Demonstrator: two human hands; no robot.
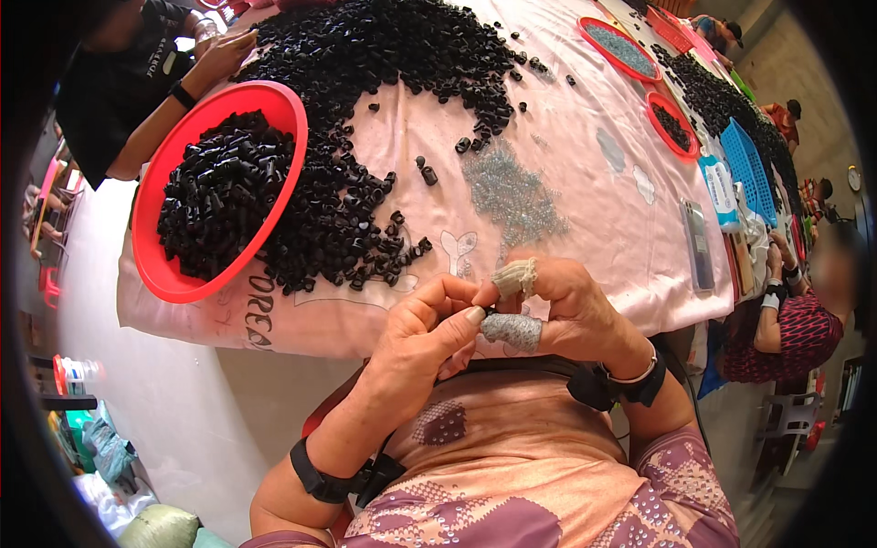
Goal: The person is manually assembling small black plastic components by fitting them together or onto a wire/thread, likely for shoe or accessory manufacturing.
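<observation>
Near the table's front edge, my left hand (422,334) and my right hand (574,309) meet fingertip to fingertip. Between them shows a bit of a small black plastic piece (491,310), mostly covered by the fingers, which both hands pinch. Pale cloth finger covers wrap the thumb and a finger of my right hand. Just beyond the hands lies a scatter of small clear beads (516,196). Farther left spreads a large heap of black plastic caps (365,46), with a lone black cap (428,174) standing apart from it.
A red basin (297,137) full of black pieces stands at left, by a person's arm (155,137). On the pink cloth (420,119) to the right are a phone (697,245), a white-and-blue packet (720,192), a blue basket (749,169) and red trays (653,75). Other people sit along the right.
</observation>
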